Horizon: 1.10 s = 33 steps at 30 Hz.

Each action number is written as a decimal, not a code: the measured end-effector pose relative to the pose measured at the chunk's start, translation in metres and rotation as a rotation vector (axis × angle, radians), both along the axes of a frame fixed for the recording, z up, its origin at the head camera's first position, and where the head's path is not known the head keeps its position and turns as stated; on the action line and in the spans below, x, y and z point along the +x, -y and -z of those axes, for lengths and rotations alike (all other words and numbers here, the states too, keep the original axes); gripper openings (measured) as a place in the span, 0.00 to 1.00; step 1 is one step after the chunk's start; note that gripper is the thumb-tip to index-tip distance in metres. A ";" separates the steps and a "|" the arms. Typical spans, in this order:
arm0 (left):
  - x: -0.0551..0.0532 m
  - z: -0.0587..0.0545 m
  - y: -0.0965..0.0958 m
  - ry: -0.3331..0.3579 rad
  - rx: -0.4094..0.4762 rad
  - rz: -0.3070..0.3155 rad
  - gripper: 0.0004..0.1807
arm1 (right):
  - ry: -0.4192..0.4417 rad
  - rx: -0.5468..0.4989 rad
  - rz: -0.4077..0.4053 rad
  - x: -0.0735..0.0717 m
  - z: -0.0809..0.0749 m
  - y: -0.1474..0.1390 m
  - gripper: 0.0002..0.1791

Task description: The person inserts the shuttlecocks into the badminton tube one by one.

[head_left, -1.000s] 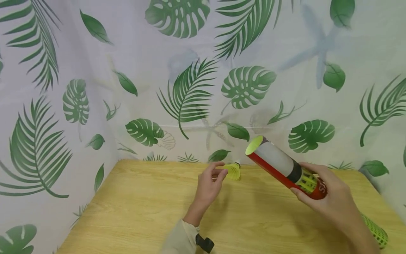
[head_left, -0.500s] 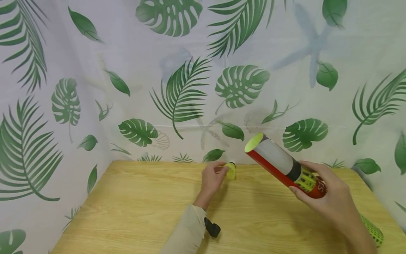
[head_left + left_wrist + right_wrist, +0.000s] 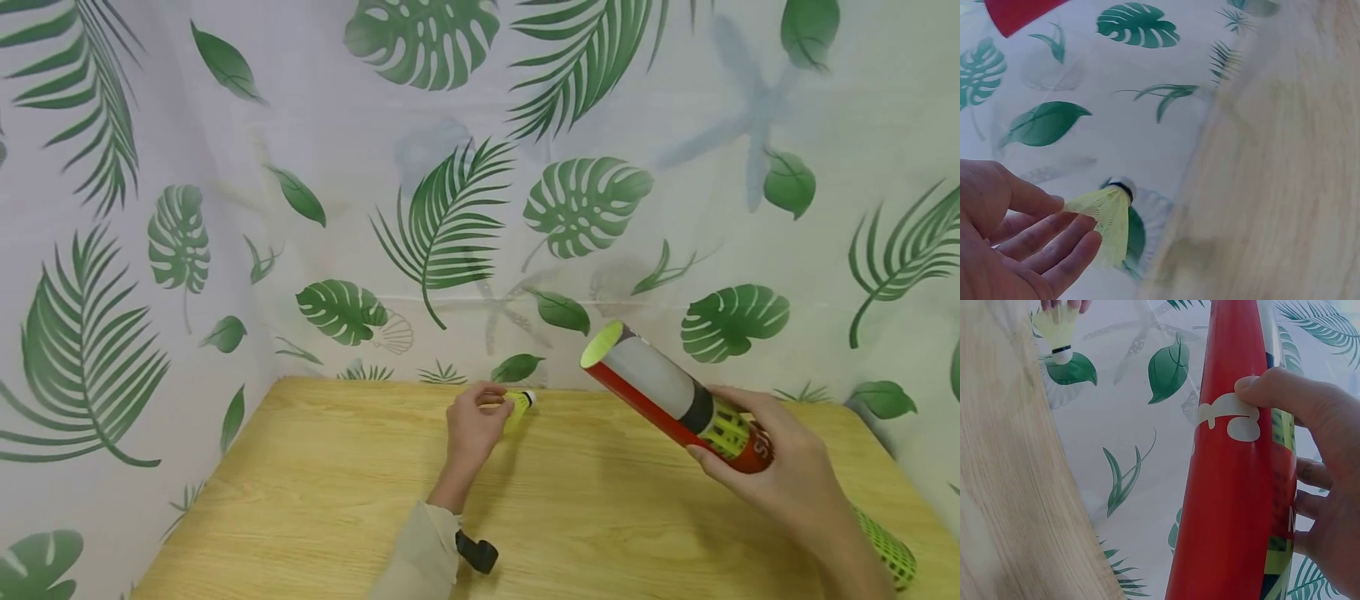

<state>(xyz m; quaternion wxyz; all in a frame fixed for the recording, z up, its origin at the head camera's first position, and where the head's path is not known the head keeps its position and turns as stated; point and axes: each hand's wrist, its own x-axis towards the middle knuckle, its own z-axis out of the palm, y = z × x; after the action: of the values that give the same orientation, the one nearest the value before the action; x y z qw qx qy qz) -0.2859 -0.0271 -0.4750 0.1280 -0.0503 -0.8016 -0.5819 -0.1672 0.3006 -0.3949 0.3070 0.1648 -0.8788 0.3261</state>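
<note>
My left hand pinches a yellow shuttlecock by the edge of its skirt, between thumb and fingers. The white cork tip points right, away from the palm, in the head view. My right hand grips a red, grey and black shuttlecock tube near its lower end. The tube is tilted, its yellow-green open mouth facing up and left. In the right wrist view the thumb lies on the tube's red side. The inside of the tube cannot be seen beyond the mouth.
On the wooden table, a green perforated cylinder lies at the right, partly hidden behind the right forearm. A leaf-patterned cloth hangs behind and beside the table. A black strap device sits at the left wrist.
The shuttlecock has turned in my left hand's fingers, its tip swinging from pointing away to pointing right with the white cork showing. The right hand and tube hold nearly still.
</note>
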 end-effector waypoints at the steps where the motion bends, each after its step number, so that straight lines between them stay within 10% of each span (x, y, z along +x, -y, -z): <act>1: 0.002 -0.004 0.004 -0.008 -0.004 0.005 0.08 | 0.003 0.000 0.000 -0.001 0.001 0.000 0.46; 17: 0.038 -0.072 0.065 -0.200 0.163 0.124 0.09 | -0.010 0.011 -0.048 -0.006 0.009 0.010 0.47; 33: 0.061 -0.107 0.065 -0.386 0.188 0.092 0.08 | 0.020 0.064 -0.097 -0.009 0.011 0.029 0.46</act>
<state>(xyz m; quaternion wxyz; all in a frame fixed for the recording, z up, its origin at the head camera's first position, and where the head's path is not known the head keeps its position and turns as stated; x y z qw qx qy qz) -0.2245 -0.0916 -0.3684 0.2566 -0.1853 -0.7011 -0.6390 -0.1761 0.2714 -0.4060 0.2768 0.2138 -0.8826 0.3141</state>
